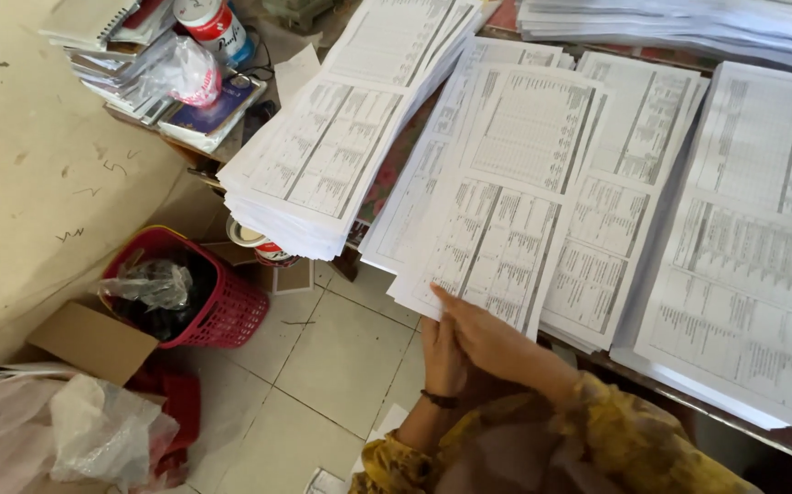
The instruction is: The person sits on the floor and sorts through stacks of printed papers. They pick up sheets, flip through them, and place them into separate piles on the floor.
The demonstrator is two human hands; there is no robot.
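The right hand (492, 340) lies flat on the near edge of a stack of printed sheets (497, 229), fingers together and stretched out, the forefinger tip pressing the lowest corner of the top sheet. It clamps nothing. The left hand (442, 357) sits just under that same overhanging edge, palm up against the underside; whether its fingers are pinching paper I cannot tell, as the right hand and the sheets cover them. A dark band circles the left wrist, and both sleeves are yellow and patterned.

The stack hangs over the near edge of the desk (387, 174). Just right of it lies a second stack (615, 210), and further right a third (753, 256) running to the near right corner. To the left, a thick pile (323, 155) juts over the desk's left edge. More sheets (689, 27) lie along the far edge.

At the far left corner sit notebooks (103, 27), a bag (186, 73) and a red-and-white can (218, 27). On the tiled floor below stand a red basket (222, 311), a cardboard box (90, 343) and crumpled plastic (85, 425).
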